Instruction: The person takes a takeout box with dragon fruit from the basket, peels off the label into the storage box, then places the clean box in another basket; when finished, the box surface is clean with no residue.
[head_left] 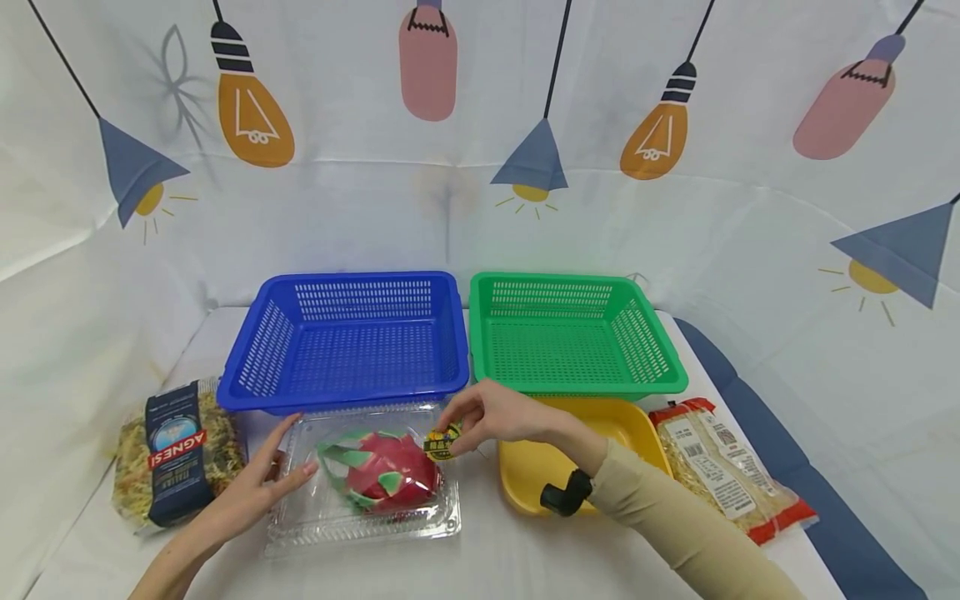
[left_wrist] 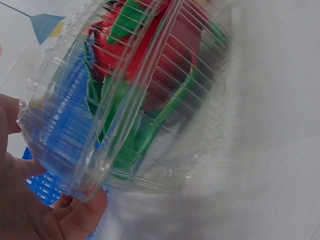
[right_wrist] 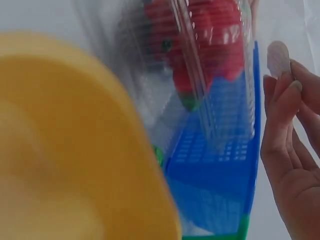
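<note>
A clear plastic clamshell box (head_left: 300, 508) lies in front of the blue basket, with a red dragon fruit (head_left: 393, 471) with green leaf tips inside. My left hand (head_left: 255, 492) touches the box's left side, its fingers spread along the edge; the left wrist view shows fingertips at the box's rim (left_wrist: 95, 170). Between thumb and fingers, my right hand (head_left: 498, 414) pinches a small round black and yellow sticker (head_left: 441, 444) near the box's right edge. In the right wrist view the sticker (right_wrist: 278, 59) shows its pale back.
The blue basket (head_left: 345, 398) and green basket (head_left: 581, 388) stand side by side at the back. A yellow tray (head_left: 525, 479) sits under my right forearm. An AGNESI pasta bag (head_left: 176, 454) lies at the left, a red-edged grain bag (head_left: 727, 471) at the right.
</note>
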